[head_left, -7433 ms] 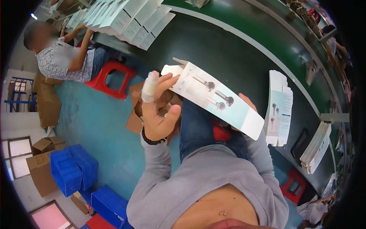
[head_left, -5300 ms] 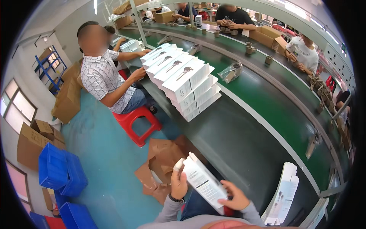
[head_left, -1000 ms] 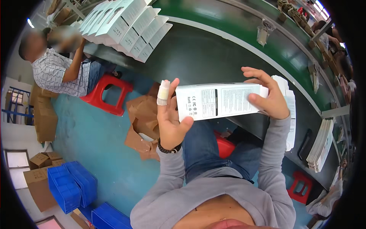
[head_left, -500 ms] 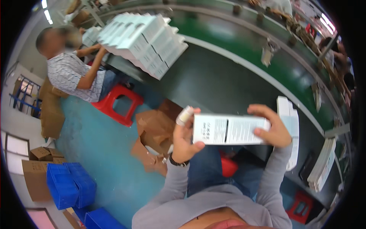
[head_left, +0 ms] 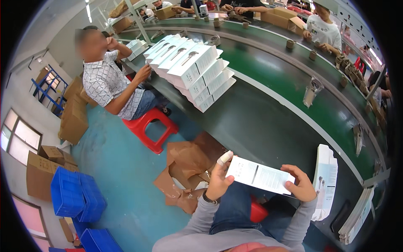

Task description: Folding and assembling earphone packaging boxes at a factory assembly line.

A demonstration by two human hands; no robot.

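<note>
Between my two hands is a long white carton (head_left: 260, 175) with printed text and a dark bar on its upper face. My left hand (head_left: 218, 180), one finger wrapped in a white bandage, grips its left end. At the other end, my right hand (head_left: 300, 185) holds it with thumb on top and fingers along the far edge. The carton hangs above my lap at the near edge of the dark table (head_left: 262, 130), its right end lower in the picture. Just right of my right hand lies a pile of flattened white cartons (head_left: 325, 182).
White cartons are stacked (head_left: 195, 71) farther left on the table. A co-worker (head_left: 111, 80) sits there on a red stool (head_left: 153, 128). A green conveyor (head_left: 273, 71) carries bagged parts. More flat cartons (head_left: 356, 216) lie right. Brown paper (head_left: 187, 176) and blue bins (head_left: 77, 195) are left.
The view has shifted, and the carton now slants down to the right. My hands still hold both its ends. The co-worker has raised one hand to the head.
</note>
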